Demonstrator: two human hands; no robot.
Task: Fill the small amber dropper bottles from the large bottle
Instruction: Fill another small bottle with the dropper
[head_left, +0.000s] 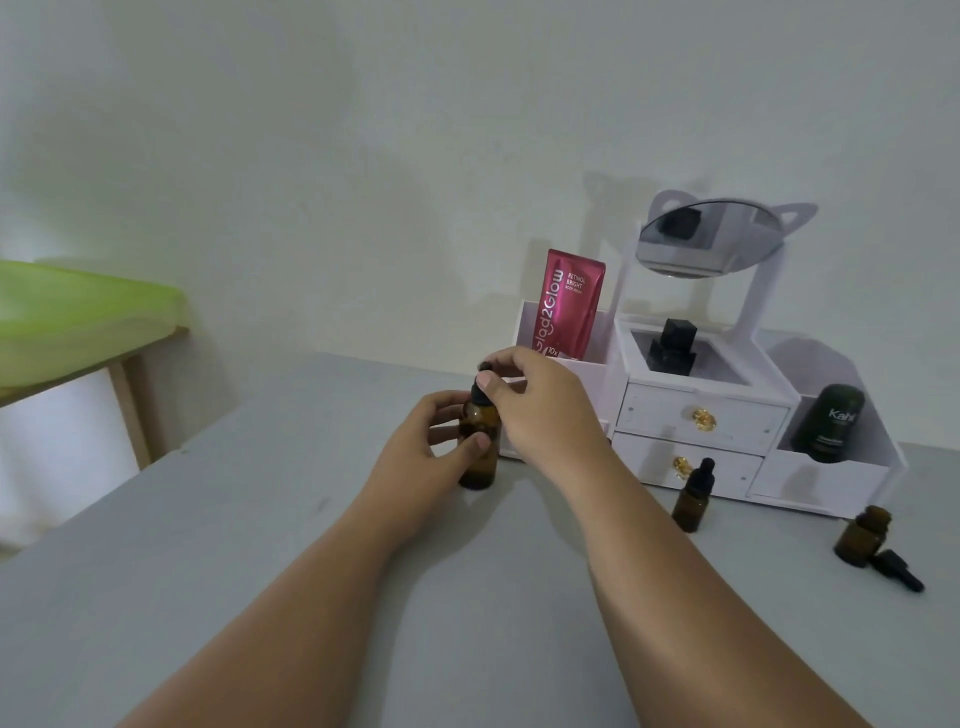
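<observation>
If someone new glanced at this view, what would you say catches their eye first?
First, the two hands at centre: the left hand grips an upright amber bottle while the right hand pinches its black dropper cap. Next comes the bright pink tube, standing in the left compartment of the white organizer behind them, beside a cat-eared mirror.

Head-worn camera looks forward and down, close over the table (270, 571).

A white cat-eared vanity organizer (665, 410) with round mirror (711, 239) stands on a gray table (260, 519), holding a pink Glad2Glow tube (563, 306), a black bottle (672, 348) and a dark Kahf bottle (828, 423); a green-topped stand (78, 317) sits at left.
</observation>
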